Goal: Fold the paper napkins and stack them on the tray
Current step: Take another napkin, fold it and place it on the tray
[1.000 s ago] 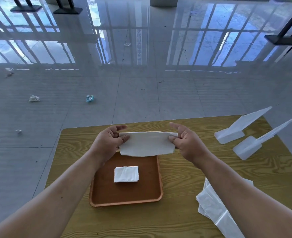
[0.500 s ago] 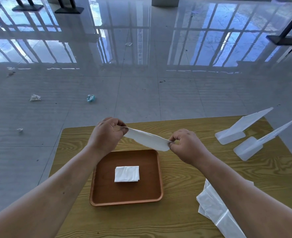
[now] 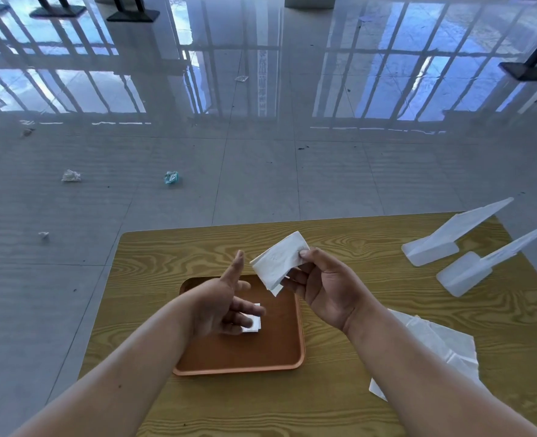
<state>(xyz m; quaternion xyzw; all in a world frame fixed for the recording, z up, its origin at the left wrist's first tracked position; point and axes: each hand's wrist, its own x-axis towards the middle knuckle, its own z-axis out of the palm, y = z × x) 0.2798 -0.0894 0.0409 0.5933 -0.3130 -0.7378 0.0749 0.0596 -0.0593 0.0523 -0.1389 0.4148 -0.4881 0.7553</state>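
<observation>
My right hand [image 3: 325, 290] pinches a folded white napkin [image 3: 278, 261] by its right edge and holds it in the air over the far right corner of the brown tray [image 3: 279, 348]. My left hand [image 3: 221, 305] hovers over the tray with fingers apart and nothing in it. Beneath those fingers one folded napkin [image 3: 254, 323] lies on the tray, mostly hidden. Unfolded white napkins [image 3: 440, 345] lie in a loose pile on the table, to the right of my right forearm.
The wooden table [image 3: 371, 257] ends just beyond the tray. Two white plastic stands [image 3: 443, 239] [image 3: 481, 266] lie at its far right corner. Crumpled scraps of litter [image 3: 171, 177] dot the glossy tiled floor beyond.
Both hands held the napkin stretched between them; now it is folded smaller and only my right hand holds it. My left hand let go and dropped toward the tray.
</observation>
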